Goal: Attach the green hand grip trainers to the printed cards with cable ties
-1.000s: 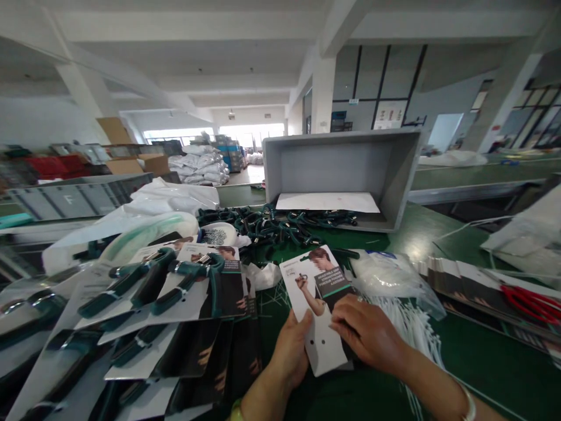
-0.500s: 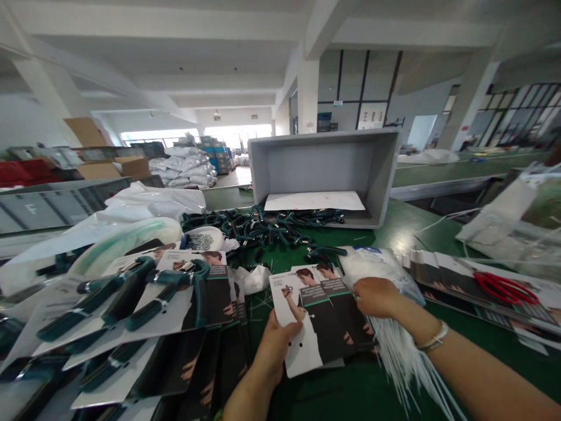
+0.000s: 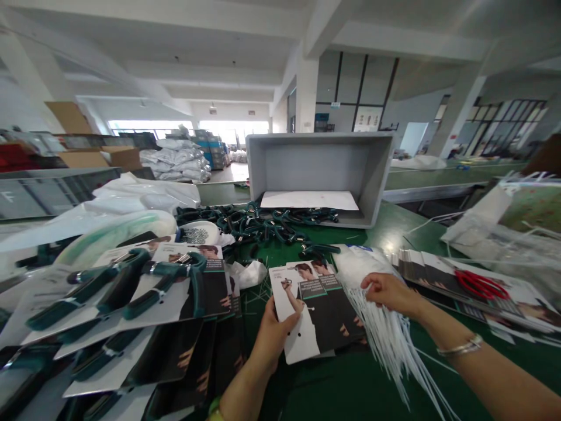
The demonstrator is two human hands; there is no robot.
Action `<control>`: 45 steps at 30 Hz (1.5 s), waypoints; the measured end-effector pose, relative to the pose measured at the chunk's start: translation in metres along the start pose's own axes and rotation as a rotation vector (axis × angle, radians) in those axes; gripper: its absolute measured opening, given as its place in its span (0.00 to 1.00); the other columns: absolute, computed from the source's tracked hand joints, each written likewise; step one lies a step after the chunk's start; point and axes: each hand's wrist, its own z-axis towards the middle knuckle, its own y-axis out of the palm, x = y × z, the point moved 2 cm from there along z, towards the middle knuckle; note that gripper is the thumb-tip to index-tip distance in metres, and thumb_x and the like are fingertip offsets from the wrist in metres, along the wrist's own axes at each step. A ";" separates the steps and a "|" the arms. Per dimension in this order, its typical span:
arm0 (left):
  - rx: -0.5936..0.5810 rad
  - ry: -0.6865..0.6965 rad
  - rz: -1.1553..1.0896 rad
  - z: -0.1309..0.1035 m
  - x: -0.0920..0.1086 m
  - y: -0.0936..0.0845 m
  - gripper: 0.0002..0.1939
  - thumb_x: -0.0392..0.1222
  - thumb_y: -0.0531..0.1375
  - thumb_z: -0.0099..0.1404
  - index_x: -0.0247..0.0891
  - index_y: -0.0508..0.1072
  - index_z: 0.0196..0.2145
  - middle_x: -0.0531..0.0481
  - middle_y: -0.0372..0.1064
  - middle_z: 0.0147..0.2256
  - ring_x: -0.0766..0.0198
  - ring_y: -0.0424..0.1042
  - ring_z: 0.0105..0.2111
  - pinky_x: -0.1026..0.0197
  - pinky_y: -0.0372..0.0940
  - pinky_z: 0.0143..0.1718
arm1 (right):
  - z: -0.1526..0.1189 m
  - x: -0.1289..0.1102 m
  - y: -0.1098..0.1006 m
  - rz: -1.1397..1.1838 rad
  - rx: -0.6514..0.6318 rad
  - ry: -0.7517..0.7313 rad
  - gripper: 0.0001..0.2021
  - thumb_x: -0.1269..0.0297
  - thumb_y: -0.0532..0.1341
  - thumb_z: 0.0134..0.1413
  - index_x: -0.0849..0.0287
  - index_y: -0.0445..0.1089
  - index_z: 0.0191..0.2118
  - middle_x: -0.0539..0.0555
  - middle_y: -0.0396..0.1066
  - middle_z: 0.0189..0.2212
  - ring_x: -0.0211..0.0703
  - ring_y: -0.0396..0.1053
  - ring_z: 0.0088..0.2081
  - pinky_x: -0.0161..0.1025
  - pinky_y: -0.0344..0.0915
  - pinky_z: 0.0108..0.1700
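Observation:
My left hand [image 3: 272,330] grips the lower left edge of a printed cardboard card [image 3: 295,339], thumb on its face. The card is white and black with a pictured person, and more such cards lie overlapped beside it. My right hand [image 3: 390,295] is over a bundle of thin white cable ties [image 3: 397,345], its fingers curled and pinched at their upper part. The ties fan out towards me from a clear plastic bag [image 3: 357,263]. To my left, dark green two-handled tools [image 3: 169,283] lie fastened to similar cards with white ties.
A grey plastic crate [image 3: 318,166] lies on its side at the back, with loose green tools [image 3: 258,225] heaped before it. Red-handled scissors [image 3: 480,285] rest on stacked cards [image 3: 438,269] at right. A round tub [image 3: 199,233] holds small metal pieces.
My right hand has drawn back from the bag to a place over the loose ties, slightly lower and to the right. My left hand keeps its hold on the card.

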 end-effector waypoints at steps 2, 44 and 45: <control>-0.057 0.015 0.055 -0.001 0.002 0.003 0.40 0.41 0.69 0.43 0.36 0.57 0.52 0.41 0.72 0.40 0.53 0.72 0.38 0.56 0.66 0.38 | -0.008 0.007 0.001 0.273 -0.001 0.040 0.16 0.67 0.58 0.43 0.61 0.65 0.41 0.50 0.70 0.24 0.33 0.65 0.21 0.27 0.51 0.17; -0.031 -0.042 -0.177 -0.031 0.012 0.032 0.26 0.38 0.65 0.46 0.42 0.59 0.41 0.49 0.65 0.40 0.62 0.70 0.32 0.61 0.67 0.28 | -0.067 -0.064 0.031 0.787 0.555 -0.053 0.20 0.44 0.60 0.43 0.56 0.59 0.32 0.55 0.74 0.26 0.40 0.68 0.17 0.34 0.62 0.14; -0.036 -0.036 -0.180 -0.032 0.011 0.033 0.25 0.38 0.65 0.47 0.42 0.59 0.41 0.49 0.65 0.41 0.62 0.70 0.33 0.61 0.67 0.28 | -0.065 -0.066 0.035 0.816 0.514 -0.034 0.20 0.45 0.60 0.43 0.56 0.59 0.32 0.54 0.74 0.25 0.40 0.68 0.17 0.33 0.62 0.14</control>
